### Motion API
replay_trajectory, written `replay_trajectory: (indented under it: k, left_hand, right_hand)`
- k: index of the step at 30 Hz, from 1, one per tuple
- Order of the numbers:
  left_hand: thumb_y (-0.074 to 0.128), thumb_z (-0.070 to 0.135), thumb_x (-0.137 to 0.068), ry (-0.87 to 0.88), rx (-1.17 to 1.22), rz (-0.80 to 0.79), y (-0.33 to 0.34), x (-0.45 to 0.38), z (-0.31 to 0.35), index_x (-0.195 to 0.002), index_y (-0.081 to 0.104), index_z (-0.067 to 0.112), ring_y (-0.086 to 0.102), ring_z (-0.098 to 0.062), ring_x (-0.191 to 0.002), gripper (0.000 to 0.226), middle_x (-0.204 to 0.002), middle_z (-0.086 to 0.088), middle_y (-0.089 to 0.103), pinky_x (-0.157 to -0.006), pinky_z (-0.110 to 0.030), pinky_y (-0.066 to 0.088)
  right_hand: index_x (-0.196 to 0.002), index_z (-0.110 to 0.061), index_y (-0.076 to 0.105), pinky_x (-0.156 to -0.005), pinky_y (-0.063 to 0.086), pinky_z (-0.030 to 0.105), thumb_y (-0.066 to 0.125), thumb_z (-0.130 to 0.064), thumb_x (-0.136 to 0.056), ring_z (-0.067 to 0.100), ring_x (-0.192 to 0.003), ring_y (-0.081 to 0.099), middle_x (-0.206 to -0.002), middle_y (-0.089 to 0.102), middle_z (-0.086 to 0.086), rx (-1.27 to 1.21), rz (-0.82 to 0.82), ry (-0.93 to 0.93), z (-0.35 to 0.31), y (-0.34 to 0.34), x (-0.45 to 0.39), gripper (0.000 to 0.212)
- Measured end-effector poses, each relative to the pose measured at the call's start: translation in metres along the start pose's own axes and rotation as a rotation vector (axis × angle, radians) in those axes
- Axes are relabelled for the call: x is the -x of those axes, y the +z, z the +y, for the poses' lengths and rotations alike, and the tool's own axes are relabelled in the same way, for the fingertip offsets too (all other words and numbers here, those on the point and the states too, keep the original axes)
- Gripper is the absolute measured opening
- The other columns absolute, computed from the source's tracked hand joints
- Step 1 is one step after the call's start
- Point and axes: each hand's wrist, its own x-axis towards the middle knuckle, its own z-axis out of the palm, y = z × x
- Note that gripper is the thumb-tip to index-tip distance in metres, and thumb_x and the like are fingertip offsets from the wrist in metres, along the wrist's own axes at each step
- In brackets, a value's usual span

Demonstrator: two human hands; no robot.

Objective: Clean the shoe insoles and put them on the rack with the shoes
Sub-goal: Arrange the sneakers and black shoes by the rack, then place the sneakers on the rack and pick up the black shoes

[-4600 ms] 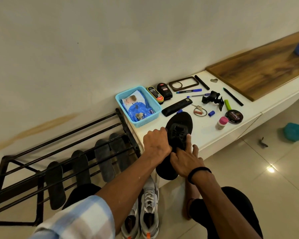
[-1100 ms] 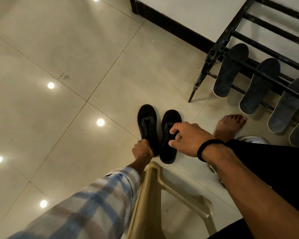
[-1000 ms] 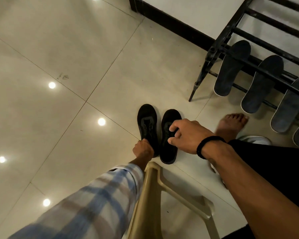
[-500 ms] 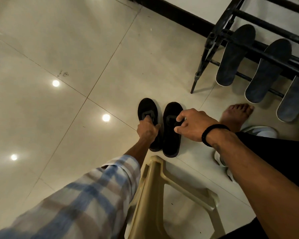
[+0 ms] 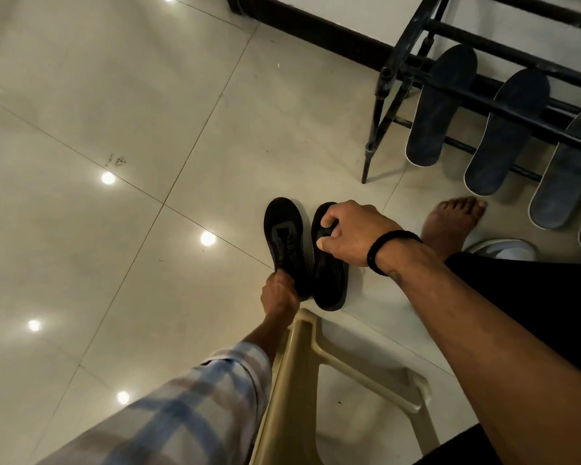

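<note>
Left hand (image 5: 280,294) grips the heel of the left black shoe (image 5: 286,243); right hand (image 5: 353,232) pinches the right black shoe (image 5: 329,280). Both on the floor (image 5: 148,129), insoles (image 5: 441,105) racked nearby. No readable writing.

We have a single view, worn on the head, looking steeply down and forward at the floor (image 5: 121,105). It sits close above both forearms, which enter from the bottom edge; the rack (image 5: 503,55) crosses the upper right corner.
</note>
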Motion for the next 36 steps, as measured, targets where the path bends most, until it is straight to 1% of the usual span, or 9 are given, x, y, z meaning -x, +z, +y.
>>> replay_trajectory:
  k: [4, 8, 13, 18, 21, 26, 29, 31, 36]
  left_hand:
    - [0.061, 0.01, -0.091, -0.086, -0.176, -0.172, -0.006, -0.003, 0.019, -0.111, 0.064, 0.013, 0.067, -0.033, -0.098, 0.021, -0.109, -0.009, 0.068, -0.085, -0.041, 0.058]
    - [0.063, 0.014, -0.09, 0.098, -0.424, -0.336, -0.042, 0.003, 0.073, -0.124, 0.063, 0.01, 0.069, -0.031, -0.107, 0.034, -0.114, -0.011, 0.07, -0.092, -0.041, 0.058]
    - [0.058, 0.022, -0.096, 0.486, -0.495, -0.318, -0.098, 0.038, 0.178, -0.128, 0.061, 0.011, 0.068, -0.031, -0.107, 0.034, -0.117, -0.012, 0.07, -0.093, -0.04, 0.056]
    - [0.056, 0.021, -0.097, 0.798, -0.284, -0.245, -0.155, 0.106, 0.286, -0.137, 0.055, 0.012, 0.064, -0.035, -0.112, 0.041, -0.127, -0.015, 0.064, -0.09, -0.042, 0.053]
    - [0.053, 0.031, -0.092, 0.928, -0.254, -0.14, -0.178, 0.144, 0.325, -0.129, 0.061, 0.017, 0.065, -0.038, -0.108, 0.04, -0.122, -0.014, 0.067, -0.082, -0.041, 0.053]
    - [0.062, 0.04, -0.088, 1.128, -0.388, -0.045, -0.193, 0.219, 0.374, -0.122, 0.065, 0.021, 0.068, -0.029, -0.101, 0.039, -0.113, -0.006, 0.069, -0.082, -0.036, 0.056]
    - [0.061, 0.032, -0.093, 1.243, -0.573, 0.019, -0.176, 0.258, 0.389, -0.118, 0.065, 0.016, 0.066, -0.028, -0.096, 0.031, -0.106, -0.009, 0.067, -0.077, -0.038, 0.052]
    - [0.062, 0.034, -0.093, 1.279, -0.664, -0.041, -0.146, 0.275, 0.391, -0.116, 0.067, 0.014, 0.068, -0.031, -0.099, 0.031, -0.11, -0.011, 0.068, -0.083, -0.042, 0.057]
    - [0.068, 0.034, -0.093, 1.206, -0.913, -0.296, -0.047, 0.276, 0.367, -0.117, 0.067, 0.012, 0.063, -0.024, -0.09, 0.032, -0.104, -0.006, 0.066, -0.072, -0.033, 0.048]
  right_hand:
    - [-0.127, -0.02, 0.059, -0.078, 0.046, 0.028, 0.069, -0.03, -0.092, 0.021, -0.103, 0.063, -0.115, 0.066, 0.002, -0.005, 0.011, 0.014, 0.003, -0.008, 0.007, 0.038]
    - [-0.123, -0.02, 0.062, -0.077, 0.045, 0.028, 0.069, -0.032, -0.09, 0.024, -0.103, 0.063, -0.117, 0.066, 0.005, 0.028, 0.069, 0.074, 0.014, -0.027, 0.019, 0.036]
    - [-0.125, -0.024, 0.06, -0.08, 0.041, 0.027, 0.069, -0.036, -0.088, 0.026, -0.109, 0.059, -0.129, 0.058, 0.007, 0.052, 0.212, 0.158, 0.021, -0.05, 0.046, 0.039]
    - [-0.107, -0.022, 0.065, -0.068, 0.049, 0.029, 0.065, -0.021, -0.09, 0.021, -0.085, 0.062, -0.106, 0.067, 0.005, 0.147, 0.486, 0.117, 0.023, -0.106, 0.108, 0.017]
    - [-0.11, -0.022, 0.066, -0.08, 0.053, 0.035, 0.064, -0.021, -0.088, 0.027, -0.095, 0.063, -0.11, 0.066, 0.006, 0.206, 0.639, 0.067, 0.028, -0.149, 0.156, 0.022]
    - [-0.1, -0.024, 0.064, -0.073, 0.05, 0.034, 0.065, -0.027, -0.083, 0.029, -0.083, 0.06, -0.099, 0.066, 0.006, 0.228, 0.769, 0.159, 0.077, -0.176, 0.21, 0.017]
    - [-0.093, -0.019, 0.062, -0.065, 0.045, 0.033, 0.064, -0.025, -0.081, 0.026, -0.072, 0.054, -0.094, 0.066, 0.009, 0.18, 0.764, 0.26, 0.12, -0.162, 0.231, 0.013]
    - [-0.093, -0.015, 0.065, -0.065, 0.047, 0.033, 0.066, -0.022, -0.083, 0.027, -0.072, 0.058, -0.096, 0.069, 0.011, 0.092, 0.717, 0.334, 0.157, -0.142, 0.239, 0.013]
    - [-0.115, -0.008, 0.067, -0.082, 0.05, 0.033, 0.065, -0.026, -0.09, 0.033, -0.107, 0.065, -0.118, 0.068, 0.016, -0.044, 0.476, 0.481, 0.253, -0.065, 0.23, 0.03]
